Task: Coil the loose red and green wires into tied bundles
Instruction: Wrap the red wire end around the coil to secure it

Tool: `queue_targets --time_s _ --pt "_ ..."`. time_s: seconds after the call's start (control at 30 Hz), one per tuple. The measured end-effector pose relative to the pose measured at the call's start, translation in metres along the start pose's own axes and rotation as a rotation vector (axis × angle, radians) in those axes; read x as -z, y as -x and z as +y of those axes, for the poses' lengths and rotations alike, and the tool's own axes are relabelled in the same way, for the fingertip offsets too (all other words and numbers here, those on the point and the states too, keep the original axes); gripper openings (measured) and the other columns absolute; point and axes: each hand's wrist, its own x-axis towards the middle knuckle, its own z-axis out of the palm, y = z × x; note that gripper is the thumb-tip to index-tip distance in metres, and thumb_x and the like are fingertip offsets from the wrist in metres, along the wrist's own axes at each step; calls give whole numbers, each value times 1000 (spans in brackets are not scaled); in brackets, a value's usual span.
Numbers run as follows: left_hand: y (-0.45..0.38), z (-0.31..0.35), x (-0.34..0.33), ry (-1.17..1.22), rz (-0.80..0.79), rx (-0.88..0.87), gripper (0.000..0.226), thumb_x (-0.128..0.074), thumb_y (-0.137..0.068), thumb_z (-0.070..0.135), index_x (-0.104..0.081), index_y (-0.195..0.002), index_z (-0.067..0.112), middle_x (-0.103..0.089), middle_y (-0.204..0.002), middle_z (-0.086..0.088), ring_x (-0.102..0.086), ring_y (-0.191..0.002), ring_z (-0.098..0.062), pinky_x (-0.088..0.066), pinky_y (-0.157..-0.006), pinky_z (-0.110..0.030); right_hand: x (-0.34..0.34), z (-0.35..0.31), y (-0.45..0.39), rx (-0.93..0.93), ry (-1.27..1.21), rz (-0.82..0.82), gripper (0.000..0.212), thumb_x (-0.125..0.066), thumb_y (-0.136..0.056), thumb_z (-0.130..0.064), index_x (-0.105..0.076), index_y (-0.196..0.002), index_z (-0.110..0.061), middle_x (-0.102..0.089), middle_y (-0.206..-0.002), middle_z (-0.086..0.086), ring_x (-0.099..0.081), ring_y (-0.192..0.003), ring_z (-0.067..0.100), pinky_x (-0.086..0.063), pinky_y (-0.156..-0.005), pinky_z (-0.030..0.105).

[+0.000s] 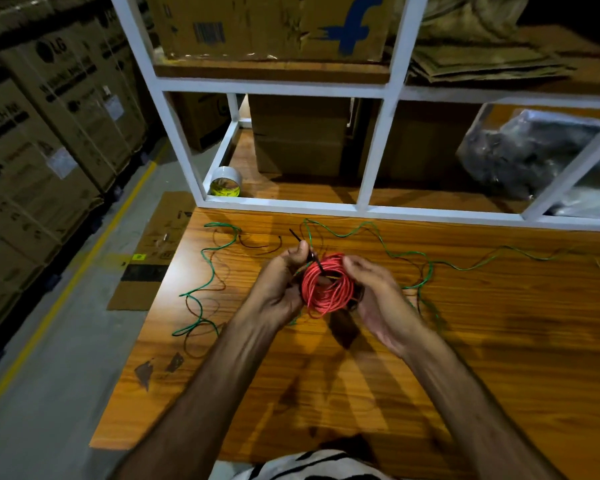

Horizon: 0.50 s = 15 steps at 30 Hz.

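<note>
A coil of red wire is held between both hands above the wooden table. My left hand pinches a thin black tie that crosses the top of the coil and sticks up to the left. On the coil's right side, my right hand cups it with curled fingers. A long green wire lies loose on the table, snaking from the left edge behind my hands to the far right.
A white shelf frame stands at the table's back edge, holding cardboard boxes, a tape roll and a plastic-wrapped bundle. Short dark wire pieces lie near the green wire. Stacked cartons line the aisle on the left.
</note>
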Motion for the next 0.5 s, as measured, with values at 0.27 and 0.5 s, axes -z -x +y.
queue_targets --time_s 0.27,0.5 --pt "-31 -36 -27 -76 -66 157 25 -64 -93 25 -64 -105 3 -67 -104 -18 -66 -84 -28 -58 -78 -42 54 -1 10 225 319 211 29 -61 -101 -29 -70 -126 -17 -77 -117 0 -75 -106 17 -63 -76 32" --pt "-42 -87 -63 -437 -64 -182 28 -71 -92 17 -71 -118 7 -76 -111 -17 -73 -94 -25 -56 -81 -36 109 -7 -5 141 -139 389 36 -54 -106 -29 -65 -124 -1 -76 -116 18 -75 -104 31 -63 -88 49"
